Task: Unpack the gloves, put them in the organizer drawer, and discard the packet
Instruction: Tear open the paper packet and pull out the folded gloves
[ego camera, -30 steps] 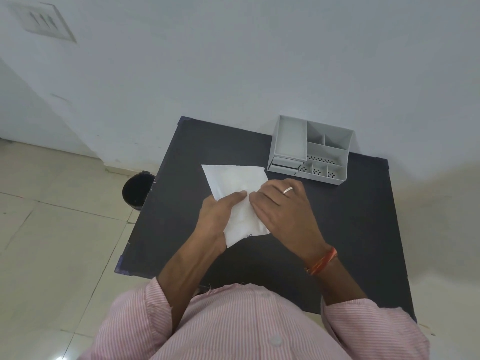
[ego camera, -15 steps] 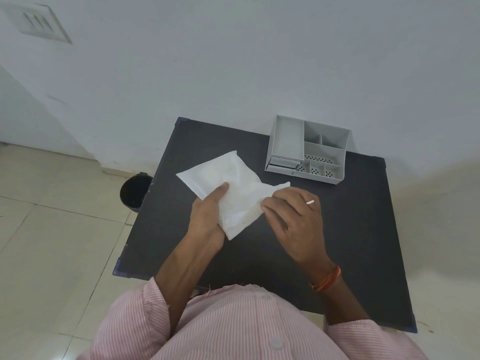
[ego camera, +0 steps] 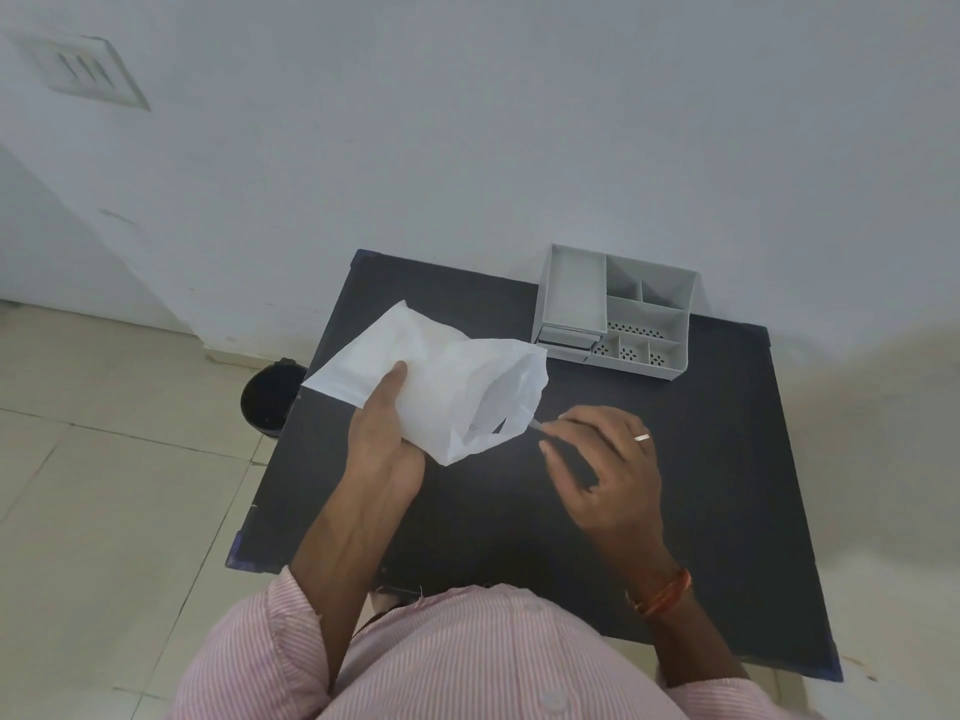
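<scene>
Since half a second earlier: packet (ego camera: 441,387) torn open along its right end, mouth now gaping; right hand (ego camera: 605,459) drawn off to the right with a thin torn strip (ego camera: 535,424). Left to right: black bin (ego camera: 270,402) on floor beside table (ego camera: 727,459), for the discard, unused. Left hand (ego camera: 384,444) clamped on packet's left half, thumb (ego camera: 392,379) pressed on top, remaining fingers hidden beneath. Packet raised above table, open end facing right, just beside right hand's fingertips (ego camera: 545,433) but seemingly joined only by the strip. Right hand pinched shut on strip, other fingers curled loosely. Grey organizer (ego camera: 618,309) at table's far edge, well apart from both hands, its small drawer (ego camera: 566,339) at lower left looking closed. Progress, as judged: opening done; gloves not visible, presumably inside; extraction, drawer stowage and disposal outstanding.
</scene>
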